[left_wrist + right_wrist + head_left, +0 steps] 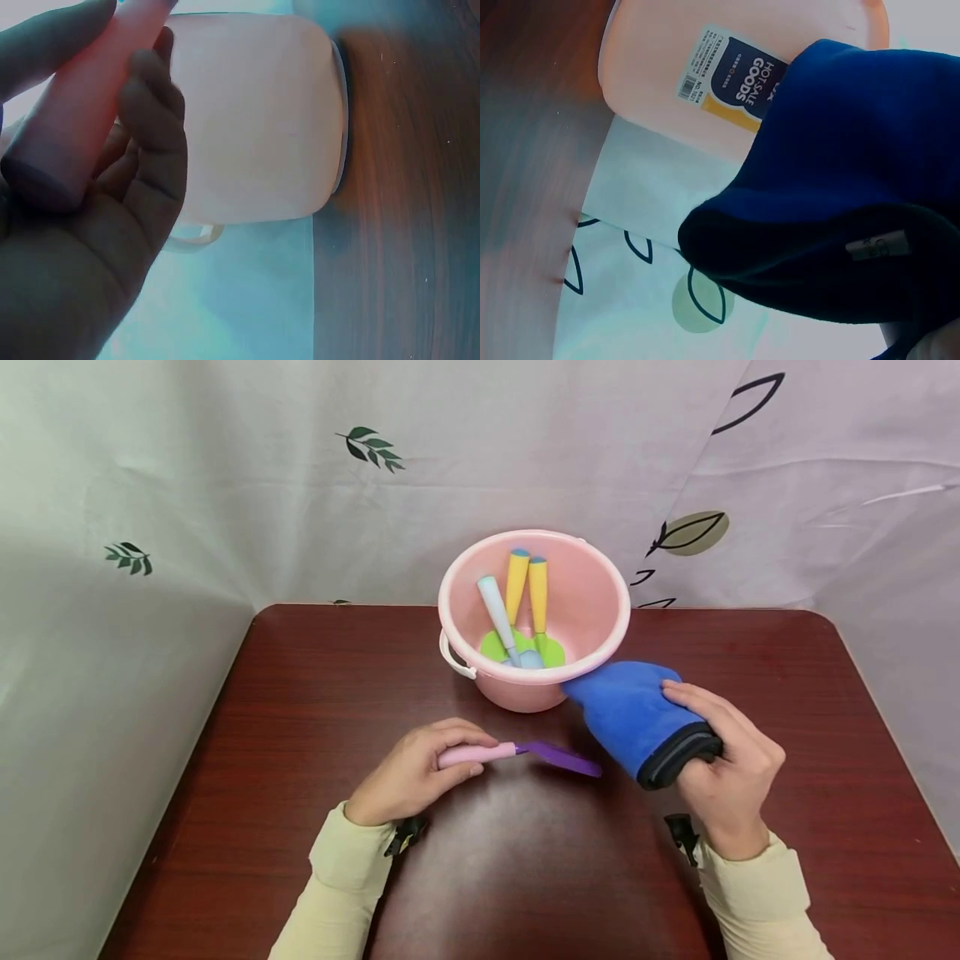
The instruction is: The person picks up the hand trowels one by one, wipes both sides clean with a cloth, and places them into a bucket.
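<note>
My left hand [416, 770] grips the pink handle [474, 755] of a toy shovel; its thin purple blade [561, 758] points right, just over the table. In the left wrist view, fingers curl round that handle [90, 105]. My right hand [738, 768] holds a soft blue cloth [633, 714] with a black edge, bunched up beside the bucket. A small white label [877, 244] shows on the cloth in the right wrist view. The pink bucket [525, 695] stands upright behind both hands. Inside it are two yellow-handled tools [517, 585] with green heads and a pale blue tool [496, 606].
The dark red wooden table [322, 693] runs back to a pale curtain [247, 468] with leaf prints. A white bucket handle [454, 660] hangs at the bucket's left side. On the bucket's wall is a printed sticker [735, 79].
</note>
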Motion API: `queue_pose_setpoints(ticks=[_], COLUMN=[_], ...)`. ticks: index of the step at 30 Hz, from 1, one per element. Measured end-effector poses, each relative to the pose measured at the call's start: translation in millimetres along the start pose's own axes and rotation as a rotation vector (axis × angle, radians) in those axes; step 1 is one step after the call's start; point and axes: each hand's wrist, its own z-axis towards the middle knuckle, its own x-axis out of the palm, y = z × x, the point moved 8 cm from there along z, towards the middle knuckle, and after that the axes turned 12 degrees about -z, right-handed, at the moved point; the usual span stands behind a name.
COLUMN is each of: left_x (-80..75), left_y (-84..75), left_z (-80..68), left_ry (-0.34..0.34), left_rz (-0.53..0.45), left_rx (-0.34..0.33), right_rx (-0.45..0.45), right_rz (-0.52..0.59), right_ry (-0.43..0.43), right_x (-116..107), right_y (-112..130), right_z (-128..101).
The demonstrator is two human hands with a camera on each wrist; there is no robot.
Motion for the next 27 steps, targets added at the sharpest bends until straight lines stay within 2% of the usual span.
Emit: queue_pose_setpoints(ticks=[5,12,17,21,27], left_x=[6.9,13.3,15.2,14.7,13.2], left_y=[-2.8,-5.8,-6.9,-8.2,-8.8], left_z=[2.0,3.1,3.3,3.7,5.4], left_ry=[0.035,0.01,-0.004,-0.027,-0.068], left_rz=[-0.01,0.026,0.055,0.081,0.098], left_rx=[0.032,0.032,0.018,0.029,0.024], right_rx=[-0.02,-0.08,-0.153,-0.246,-0.372], right_rz=[0.031,0.1,0.119,0.108,0.086], right_ry=[-0.001,0.018,0.095,0.247,0.596], right_x=[0.6,5.1,12.9,23.7,45.1], right_y=[14.0,36.5,40.8,39.7,36.2], right_z=[0.4,1.5,-1.5,-9.5,-29.3])
